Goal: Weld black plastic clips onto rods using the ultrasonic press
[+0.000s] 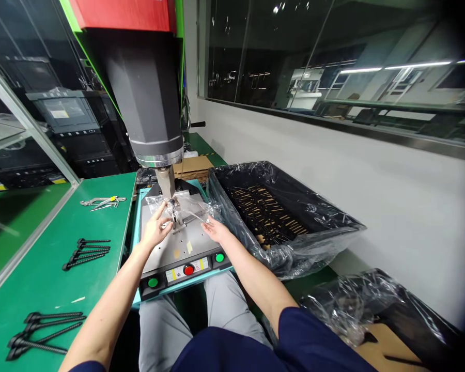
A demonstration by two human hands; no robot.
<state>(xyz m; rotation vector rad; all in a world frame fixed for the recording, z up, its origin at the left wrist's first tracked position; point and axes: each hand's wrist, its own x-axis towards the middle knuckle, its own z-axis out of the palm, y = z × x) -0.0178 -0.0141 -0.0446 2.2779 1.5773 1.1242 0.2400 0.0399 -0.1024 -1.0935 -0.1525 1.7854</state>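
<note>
Under the metal tip of a press-like machine, a small black part stands upright in a metal fixture on the grey work plate. My left hand is just left of it, index finger stretched up beside the part and thumb apart; whether a fingertip touches it I cannot tell. Clear plastic film spreads around the fixture. At its right edge is my right hand, palm turned inward and fingers loosely extended, with nothing plainly held.
Green buttons and a red button line the front panel. A plastic-lined bin of black screw-like pieces stands right. Similar pieces and pliers lie on the green table at left.
</note>
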